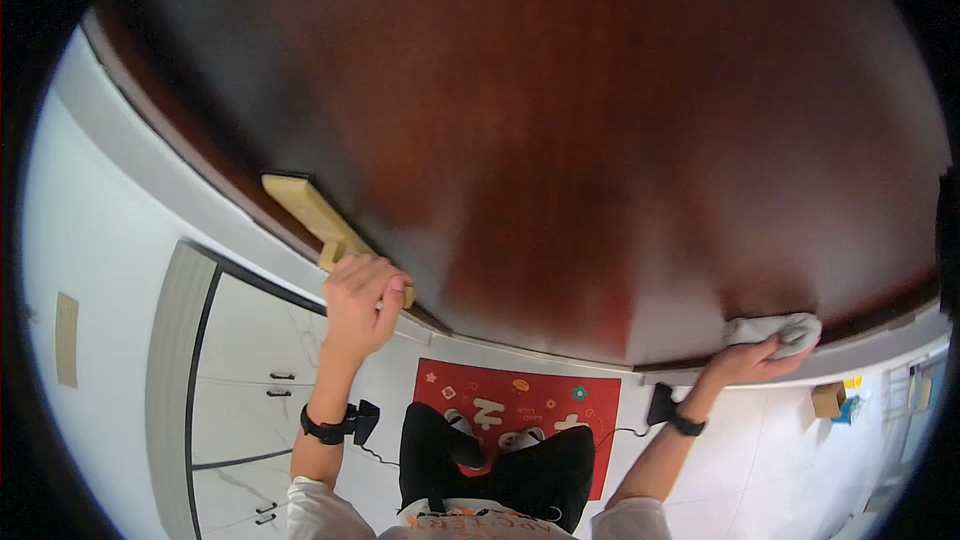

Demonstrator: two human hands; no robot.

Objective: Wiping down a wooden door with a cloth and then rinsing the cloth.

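Note:
A dark reddish-brown, glossy door [555, 135] fills the upper part of the head view. On its left side is a yellowish door handle with a long backplate [311, 210]. My left hand [365, 300] is closed around the handle's lower part. At the lower right, my right hand [761, 361] holds a folded whitish cloth [776, 331] against or close to the door near its right edge; contact cannot be told for certain. Each wrist wears a black strap with a small dark device and a cord.
A red mat with lettering [517, 390] lies under my feet on the pale tiled floor [720, 442]. White marbled cabinets [251, 390] with black handles stand at the left. A cardboard box [828, 400] sits on the floor at the far right, beside blue and yellow items.

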